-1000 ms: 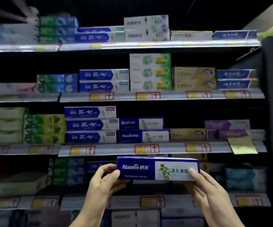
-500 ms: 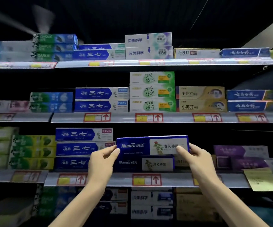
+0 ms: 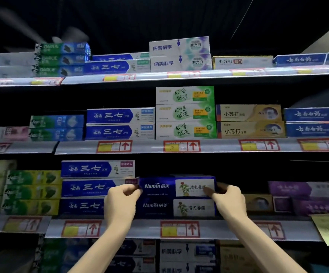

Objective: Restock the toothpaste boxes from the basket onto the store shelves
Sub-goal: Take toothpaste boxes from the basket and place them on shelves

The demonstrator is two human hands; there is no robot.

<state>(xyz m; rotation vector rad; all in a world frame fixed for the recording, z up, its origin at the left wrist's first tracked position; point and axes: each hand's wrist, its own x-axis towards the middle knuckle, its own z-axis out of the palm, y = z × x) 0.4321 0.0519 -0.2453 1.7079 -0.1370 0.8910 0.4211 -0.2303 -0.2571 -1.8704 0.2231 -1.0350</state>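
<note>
The shelf [image 3: 140,230] you are filling is the third one down. Near the middle of its front edge, just right of a blue-and-white stack [image 3: 84,188], a dark blue box [image 3: 155,206] lies front-on. The toothpaste box [image 3: 159,186] you carry looks to be sitting flat on top of that one, faces about level. Your left hand [image 3: 120,201] has its grip clamped on the left short end and your right hand [image 3: 228,201] is clamped on the right short end, one fingertip [image 3: 207,191] lapping over the white panel. Treat the carton as light and stiff along its length, but thin-walled and easy to dent, with a glossy skin that may slide on the box beneath. The short ends are the right place to hold it; for the last nudge, flat fingers on the front face should be gentler than a pinch. Half a second ago the box hung a little above and in front of the stack, and a second ago it was below this shelf's edge; since then you have lifted it and seated it.
</note>
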